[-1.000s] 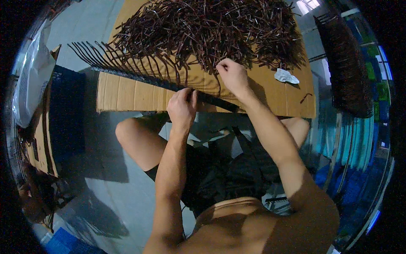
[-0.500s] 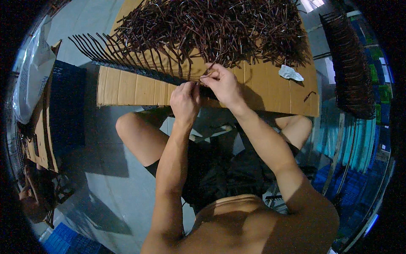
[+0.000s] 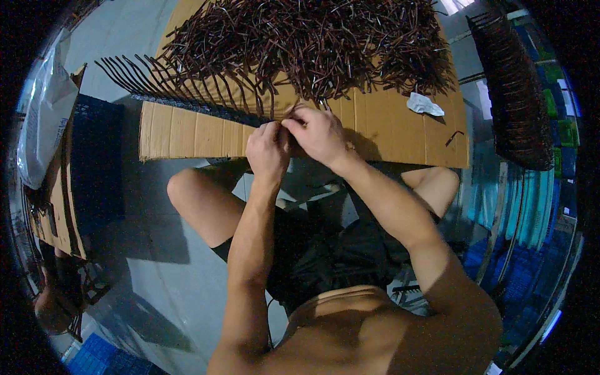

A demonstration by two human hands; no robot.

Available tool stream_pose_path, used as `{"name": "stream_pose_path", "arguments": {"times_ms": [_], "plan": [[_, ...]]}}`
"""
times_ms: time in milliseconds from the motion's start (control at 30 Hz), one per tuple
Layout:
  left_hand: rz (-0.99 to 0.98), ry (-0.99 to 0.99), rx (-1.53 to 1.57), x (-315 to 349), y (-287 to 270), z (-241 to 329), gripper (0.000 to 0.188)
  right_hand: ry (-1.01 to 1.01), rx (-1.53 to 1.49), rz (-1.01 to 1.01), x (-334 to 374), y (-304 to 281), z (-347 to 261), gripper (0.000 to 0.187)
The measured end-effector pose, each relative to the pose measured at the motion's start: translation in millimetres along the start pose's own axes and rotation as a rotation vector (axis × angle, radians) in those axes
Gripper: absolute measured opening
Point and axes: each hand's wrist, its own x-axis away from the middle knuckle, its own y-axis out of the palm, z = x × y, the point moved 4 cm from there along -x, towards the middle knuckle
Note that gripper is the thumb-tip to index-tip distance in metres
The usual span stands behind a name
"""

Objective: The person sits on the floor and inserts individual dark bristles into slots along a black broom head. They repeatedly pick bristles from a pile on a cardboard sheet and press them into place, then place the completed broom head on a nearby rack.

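A long dark bar (image 3: 206, 114) slants from the left to my hands, with a row of bent dark brown rods (image 3: 178, 81) standing along it. My left hand (image 3: 267, 151) is closed on the bar's near end. Right against it, my right hand (image 3: 317, 134) pinches a thin brown rod, of which only a short bit shows past the fingertips. Whether that rod touches the bar is hidden by my fingers. Behind my hands lies a large tangled pile of the same brown rods (image 3: 300, 47), spread over a cardboard-covered surface (image 3: 400, 140).
A crumpled white paper (image 3: 426, 105) and one loose bent rod lie on the cardboard at right. Farther right hangs another bar densely filled with rods (image 3: 519, 100). To the left are a plastic bag (image 3: 47, 119) and a dark blue stack (image 3: 97, 156). Another person (image 3: 56, 306) is at lower left.
My right hand has come left and down against my left hand. The rod it pinches, which stuck up before, now lies lower by the bar's end.
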Motion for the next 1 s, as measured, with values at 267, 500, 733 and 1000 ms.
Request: {"name": "stream_pose_path", "arguments": {"times_ms": [267, 500, 733, 1000], "plan": [[0.064, -0.258, -0.025, -4, -15, -25, 0.018, -0.276, 0.481, -0.175, -58, -34, 37, 0.020], [0.002, -0.118, 0.039, 1, -8, -10, 0.019, -0.768, 0.776, -0.206, -66, -27, 39, 0.014], [0.004, -0.100, 0.054, 0, -9, -12, 0.014, -0.378, 0.185, 0.055, -54, -47, 48, 0.013], [0.025, -0.037, 0.054, -2, -8, -5, 0.011, -0.024, -0.583, -0.004, -24, 0, 26, 0.018]]}}
